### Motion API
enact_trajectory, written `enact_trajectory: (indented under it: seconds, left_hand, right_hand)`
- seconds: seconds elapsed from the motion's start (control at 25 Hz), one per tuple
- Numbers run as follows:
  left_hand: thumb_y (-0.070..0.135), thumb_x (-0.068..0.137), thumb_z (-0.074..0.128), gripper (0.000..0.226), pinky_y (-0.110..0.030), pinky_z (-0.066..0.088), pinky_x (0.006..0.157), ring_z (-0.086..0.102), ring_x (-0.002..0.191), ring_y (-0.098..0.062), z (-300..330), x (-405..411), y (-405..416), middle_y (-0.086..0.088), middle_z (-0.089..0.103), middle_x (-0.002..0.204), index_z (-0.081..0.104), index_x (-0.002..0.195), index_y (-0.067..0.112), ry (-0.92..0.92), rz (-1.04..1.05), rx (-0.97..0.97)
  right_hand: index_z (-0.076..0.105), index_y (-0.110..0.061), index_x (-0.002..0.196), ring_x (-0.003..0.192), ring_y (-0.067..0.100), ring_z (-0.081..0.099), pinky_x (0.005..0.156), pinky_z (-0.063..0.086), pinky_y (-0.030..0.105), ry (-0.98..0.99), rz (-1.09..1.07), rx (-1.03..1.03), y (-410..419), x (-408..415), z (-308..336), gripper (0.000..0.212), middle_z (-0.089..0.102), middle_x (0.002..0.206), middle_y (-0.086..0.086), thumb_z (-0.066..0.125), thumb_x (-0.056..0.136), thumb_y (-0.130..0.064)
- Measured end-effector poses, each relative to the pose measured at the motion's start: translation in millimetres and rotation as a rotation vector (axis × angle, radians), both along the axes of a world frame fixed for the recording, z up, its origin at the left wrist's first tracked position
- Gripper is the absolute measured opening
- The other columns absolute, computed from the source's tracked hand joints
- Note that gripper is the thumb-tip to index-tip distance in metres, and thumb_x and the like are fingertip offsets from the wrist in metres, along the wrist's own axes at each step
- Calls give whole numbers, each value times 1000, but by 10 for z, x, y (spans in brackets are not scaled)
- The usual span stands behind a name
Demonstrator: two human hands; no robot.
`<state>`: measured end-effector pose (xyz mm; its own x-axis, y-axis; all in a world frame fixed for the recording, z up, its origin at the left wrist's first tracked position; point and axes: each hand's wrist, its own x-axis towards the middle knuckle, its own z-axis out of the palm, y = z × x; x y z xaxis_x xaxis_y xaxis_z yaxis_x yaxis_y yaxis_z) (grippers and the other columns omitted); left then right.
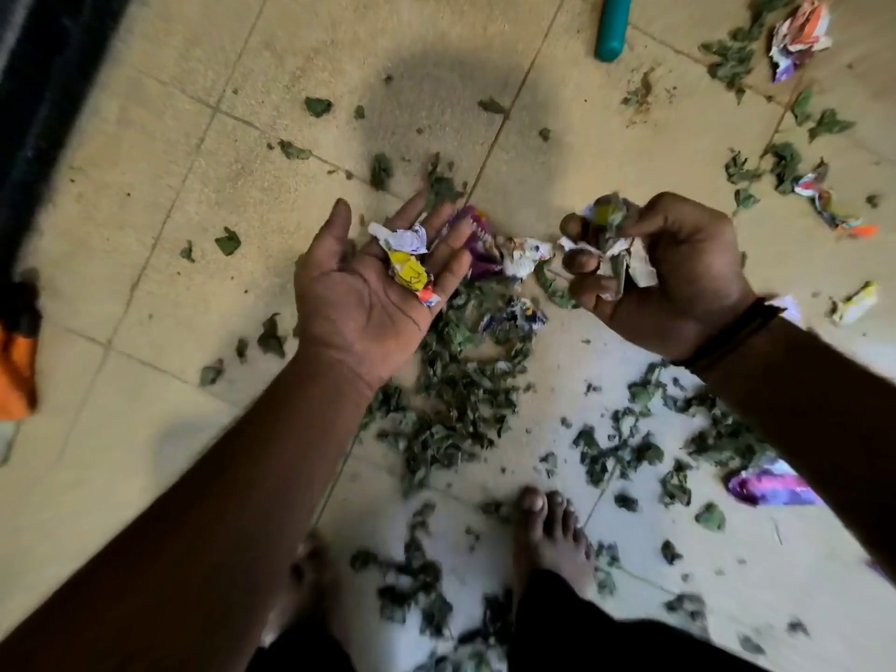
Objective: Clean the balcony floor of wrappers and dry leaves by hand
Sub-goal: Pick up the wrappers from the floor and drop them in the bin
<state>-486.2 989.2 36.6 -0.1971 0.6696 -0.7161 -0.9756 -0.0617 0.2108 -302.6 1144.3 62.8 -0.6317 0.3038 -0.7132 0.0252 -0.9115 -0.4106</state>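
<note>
My left hand (368, 288) is held palm up above the tiled floor, fingers nearly straight, carrying a crumpled white, yellow and orange wrapper (407, 261) on its fingers. My right hand (664, 274) grips a bunch of crumpled wrappers and dry leaves (613, 240). Below and between the hands lies a heap of dry leaves (460, 380) with a purple wrapper (485, 244) and a blue and white wrapper (514, 320) at its top.
More wrappers lie at the top right (800, 36), at the right (829, 206), (856, 303) and at the lower right (771, 487). A teal handle (612, 26) lies at the top. My bare feet (552, 531) stand among leaves. An orange object (17, 366) sits at the left edge.
</note>
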Motion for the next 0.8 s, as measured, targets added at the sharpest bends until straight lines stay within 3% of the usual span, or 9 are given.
enact_trajectory:
  seconds: [0.16, 0.32, 0.44, 0.56, 0.64, 0.8]
  left_hand:
    - [44, 102, 35, 58, -52, 53, 94, 71, 106, -37, 978, 293, -249, -21, 67, 127, 59, 131, 0, -30, -9, -47]
    - [33, 104, 36, 52, -47, 61, 85, 72, 104, -37, 2642, 446, -280, -20, 68, 126, 76, 111, 1, -59, -91, -131]
    - [30, 98, 43, 47, -42, 63, 77, 74, 97, -37, 4395, 614, -247, -23, 69, 121, 78, 104, -1, -79, -108, -178]
    - [37, 96, 46, 50, -39, 63, 70, 74, 88, -37, 6014, 897, -204, -24, 70, 116, 73, 112, -3, -73, -214, -173]
    - [40, 89, 50, 57, -39, 63, 67, 74, 87, -37, 6740, 1096, -225, -25, 68, 120, 67, 123, -3, -54, -295, -162]
    - [40, 90, 52, 58, -40, 62, 73, 73, 91, -37, 7642, 1327, -320, -23, 67, 122, 66, 126, -4, -26, -274, -91]
  right_hand:
    - [45, -11, 88, 74, 20, 44, 59, 35, 25, 316, -79, -38, -431, 85, 1062, 20, 55, 98, 8, 57, 72, -6]
    - [40, -10, 87, 68, 18, 39, 56, 32, 26, 471, -245, -126, -603, 283, 2764, 23, 47, 81, 7, 52, 71, 2]
    - [41, -12, 84, 60, 16, 29, 50, 23, 26, 343, -307, -96, -593, 546, 4362, 28, 41, 72, 6, 53, 64, 3]
    - [44, -12, 84, 60, 18, 21, 44, 25, 24, 233, -331, -113, -682, 843, 5654, 29, 38, 72, 9, 44, 63, 8]
    - [47, -11, 86, 60, 18, 23, 43, 30, 24, 217, -331, -120, -802, 1020, 6257, 28, 37, 73, 10, 42, 65, 8]
    - [58, -3, 97, 57, 18, 31, 45, 22, 26, 138, -447, -34, -999, 1333, 7103, 35, 40, 72, 10, 39, 71, 8]
